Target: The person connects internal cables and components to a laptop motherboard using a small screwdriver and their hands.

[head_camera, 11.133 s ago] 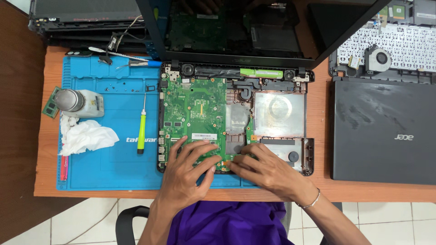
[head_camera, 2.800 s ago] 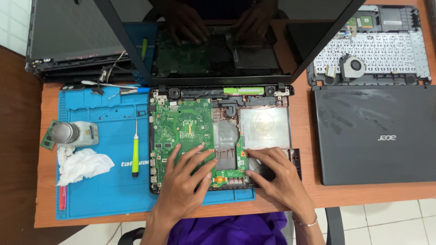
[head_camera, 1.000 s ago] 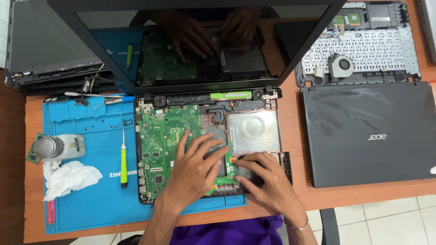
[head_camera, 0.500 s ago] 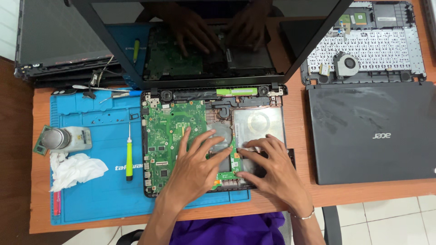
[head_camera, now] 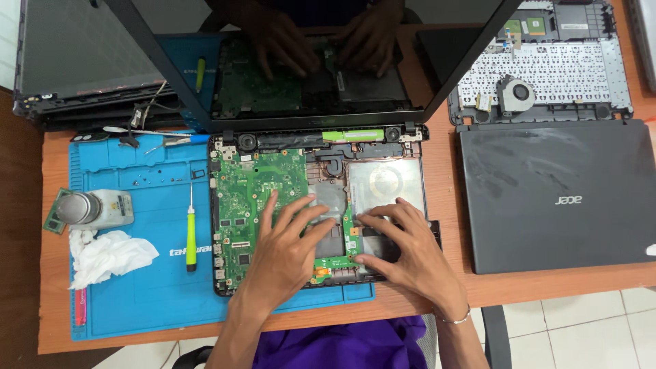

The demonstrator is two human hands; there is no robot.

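Green motherboard (head_camera: 256,205) sits exposed in the opened laptop base (head_camera: 318,212), centre of frame, on the blue repair mat (head_camera: 147,287). Left hand (head_camera: 287,249) is flat and spread across the board, fingers fanned toward the grey heatsink area (head_camera: 329,198), gripping nothing. Right hand (head_camera: 410,253) is also flat, fingers pointing left over the dark component (head_camera: 379,240) at the board's lower right edge, beside the silver drive bay (head_camera: 386,183). Can't tell whether it's pressing or just resting.

Progress, judging from the layout: teardown is well along. Keyboard cover (head_camera: 540,68) is off and lies upside down at upper right, with a loose cooling fan (head_camera: 516,94) on it. Board is still seated in the base. Screen lid (head_camera: 301,61) is still hinged on and reflects both hands. Can't tell which screws or connectors remain.

Left side of mat: green-handled screwdriver (head_camera: 190,236), crumpled white tissue (head_camera: 109,256), small metal canister (head_camera: 78,207). Second closed black laptop (head_camera: 557,198) at right on the wooden tabletop (head_camera: 451,287); another dismantled dark unit (head_camera: 82,68) at upper left.
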